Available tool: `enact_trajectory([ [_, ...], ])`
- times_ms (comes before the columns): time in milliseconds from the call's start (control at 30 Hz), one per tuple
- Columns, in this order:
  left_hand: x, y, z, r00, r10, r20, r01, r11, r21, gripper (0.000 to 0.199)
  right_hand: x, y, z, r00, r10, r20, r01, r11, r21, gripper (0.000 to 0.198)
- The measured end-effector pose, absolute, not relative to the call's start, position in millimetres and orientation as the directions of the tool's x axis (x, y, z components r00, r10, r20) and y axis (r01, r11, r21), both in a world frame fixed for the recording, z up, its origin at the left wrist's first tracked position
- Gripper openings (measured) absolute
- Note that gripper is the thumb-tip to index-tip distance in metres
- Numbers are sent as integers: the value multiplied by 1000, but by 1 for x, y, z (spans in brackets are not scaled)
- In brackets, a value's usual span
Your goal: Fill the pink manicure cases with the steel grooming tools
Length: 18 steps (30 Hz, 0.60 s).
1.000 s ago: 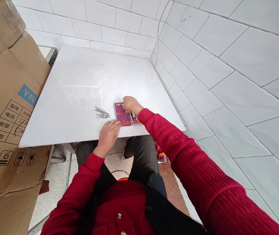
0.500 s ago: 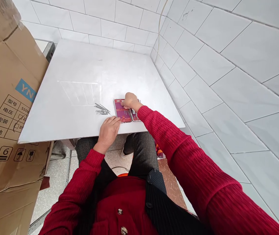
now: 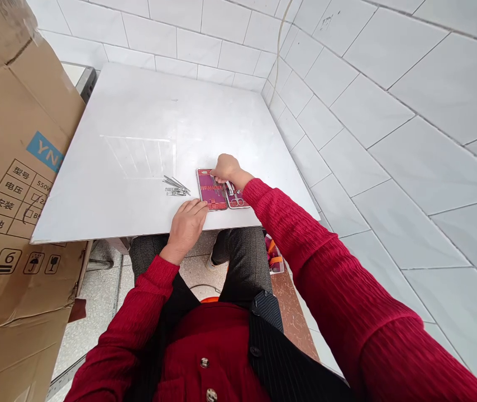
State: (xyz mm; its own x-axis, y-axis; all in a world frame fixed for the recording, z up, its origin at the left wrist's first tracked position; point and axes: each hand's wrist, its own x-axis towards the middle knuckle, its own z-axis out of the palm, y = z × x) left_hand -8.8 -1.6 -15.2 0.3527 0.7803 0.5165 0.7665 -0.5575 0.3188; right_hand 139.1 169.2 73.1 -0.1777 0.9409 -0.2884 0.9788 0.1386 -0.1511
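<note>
An open manicure set case point(image 3: 211, 202), with a red and purple lining, lies near the table's front edge. Small scissors point(image 3: 237, 201) and other metal tools sit in its right half. My right hand point(image 3: 227, 167) is over the top middle of the case with its fingers pinched; whatever they hold is hidden or too small to name. My left hand point(image 3: 186, 226) lies on the table edge, fingers stretched out and touching the case's lower left corner. Left of the case are several slim metal tools point(image 3: 175, 182) and nail clippers point(image 3: 175, 191).
The white table point(image 3: 138, 111) meets tiled walls point(image 3: 347, 139) at the back and right. A large cardboard box point(image 3: 16, 167) stands against its left side. A thin cable point(image 3: 279, 50) hangs in the wall corner. Below on the right is a container with orange and purple contents point(image 3: 275, 257).
My right hand has shifted slightly up and right over the case, uncovering more of the scissors. My left hand keeps its place at the case's corner. The view has turned a little.
</note>
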Motion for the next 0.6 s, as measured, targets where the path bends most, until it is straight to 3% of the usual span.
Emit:
enact_trajectory([
  [100, -9, -2, -15, 355, 776, 522, 772, -558, 304, 33, 139, 160, 81, -161, 928, -335, 974, 94, -207, 19],
  [400, -9, -2, -14, 351, 788, 506, 757, -557, 341, 34, 121, 147, 86, -124, 909, -398, 988, 74, -139, 12],
  [600, -9, -2, -15, 343, 796, 499, 753, -551, 360, 35, 124, 153, 77, -115, 902, -416, 971, 14, -238, 13],
])
